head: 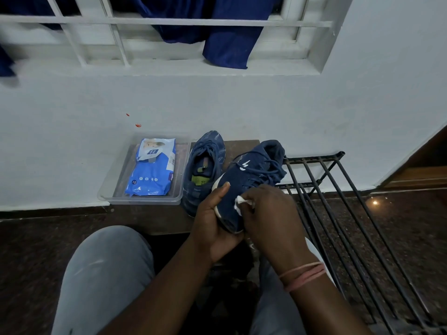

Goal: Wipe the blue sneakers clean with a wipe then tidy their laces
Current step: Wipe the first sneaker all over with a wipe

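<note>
**A:** Where do you stand right now?

**B:** Your left hand (212, 226) is curled round the toe end of the held sneaker (246, 184), thumb up along the white sole edge, so that shoe is lifted off the tabletop (154, 221) and tilted with its heel pointing far and right. Your right hand (268, 213) pinches the wipe (239, 201), bunched small and pressed on the blue upper near the toe.

**A:** And the other one?

**B:** The second sneaker (203, 170) lies on the tabletop just left of the held one, opening up, laces loose. I judge it is not yet wiped, though I cannot tell for sure.

**A:** How do you do this wiping well?

**B:** Keep your left grip firm so the shoe does not twist under pressure. Open the wipe out a little; bunched this tight, only a small patch touches the fabric. Work from toe towards heel in short strokes, then run it along the white sole edge, where dirt probably shows most. Turn the shoe with your left hand rather than reaching round it.

**A:** Anything to watch?

**B:** The laces (263, 170) hang loose over the tongue; steer the wipe clear so it does not snag them. If it gets grimy, the pack of wipes (152, 170) sits in the clear tray (106, 197) on the left, within reach.
</note>
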